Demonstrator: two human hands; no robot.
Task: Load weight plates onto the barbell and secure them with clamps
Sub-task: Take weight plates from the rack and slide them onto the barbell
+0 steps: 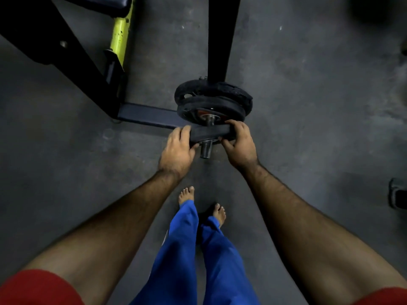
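Left hand (pixel 178 148) and right hand (pixel 239 143) grip opposite edges of a small plate (pixel 209 132) threaded on the barbell sleeve (pixel 206 148), whose long axis points near-to-far toward two loaded plates (pixel 212 102) just beyond.

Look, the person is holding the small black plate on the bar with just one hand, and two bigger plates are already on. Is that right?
Not quite. The head view shows both hands gripping the small black plate: the left hand and the right hand, one on each side. The rest holds: it sits on the barbell sleeve, with two bigger plates already loaded.
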